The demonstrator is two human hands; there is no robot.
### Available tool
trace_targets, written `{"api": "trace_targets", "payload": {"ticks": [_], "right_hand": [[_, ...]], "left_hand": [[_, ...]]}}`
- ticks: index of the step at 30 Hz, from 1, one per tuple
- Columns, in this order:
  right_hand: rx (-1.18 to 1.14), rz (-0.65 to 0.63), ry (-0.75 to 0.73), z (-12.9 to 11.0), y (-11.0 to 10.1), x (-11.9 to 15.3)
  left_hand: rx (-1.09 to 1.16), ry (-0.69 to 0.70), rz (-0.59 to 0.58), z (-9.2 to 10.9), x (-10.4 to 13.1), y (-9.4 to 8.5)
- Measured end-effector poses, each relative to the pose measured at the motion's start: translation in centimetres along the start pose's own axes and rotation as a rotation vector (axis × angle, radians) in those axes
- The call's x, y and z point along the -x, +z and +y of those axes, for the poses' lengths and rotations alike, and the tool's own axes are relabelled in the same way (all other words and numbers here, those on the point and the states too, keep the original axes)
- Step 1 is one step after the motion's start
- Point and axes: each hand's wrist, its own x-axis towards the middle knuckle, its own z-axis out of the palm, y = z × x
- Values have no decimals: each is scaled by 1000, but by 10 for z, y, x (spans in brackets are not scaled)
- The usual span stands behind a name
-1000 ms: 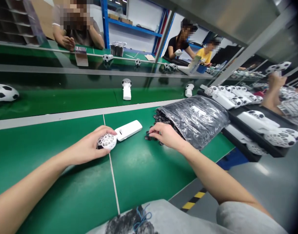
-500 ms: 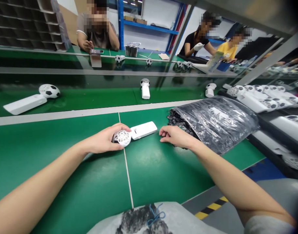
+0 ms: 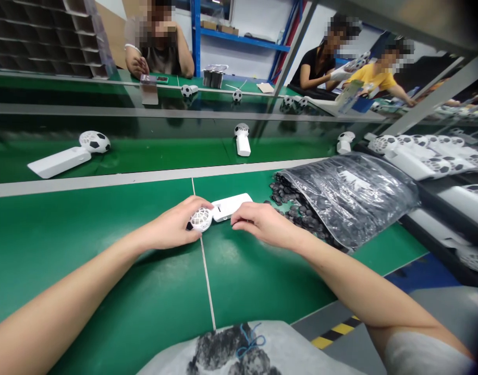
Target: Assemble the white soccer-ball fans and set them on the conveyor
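Note:
A white handheld fan [image 3: 201, 219] with a football-patterned round head lies on the green table, its handle pointing right. My left hand [image 3: 180, 224] grips the round head between thumb and fingers. Beside the handle, my right hand [image 3: 258, 221] has its fingertips pinched together; whatever they hold is hidden or too small to name. Small black pieces [image 3: 301, 211] spill from the mouth of a clear plastic bag [image 3: 359, 192] just right of my right hand.
Several more football fans [image 3: 95, 141] lie on the green belt [image 3: 164, 156] beyond the table's pale edge. Stacked black trays [image 3: 426, 200] of fans stand at the right. Across the line sit a person [image 3: 158, 47] at the left and two people farther right.
My right hand has moved left from the bag of black pieces to the fan's handle. My left hand still grips the head. The fans on the belt have shifted right.

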Motion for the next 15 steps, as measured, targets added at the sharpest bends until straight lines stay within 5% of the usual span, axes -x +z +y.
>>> {"api": "trace_targets", "payload": {"ticks": [15], "right_hand": [[-107, 64, -128, -8, 28, -31]], "left_hand": [[39, 59, 21, 2, -2, 0]]}}
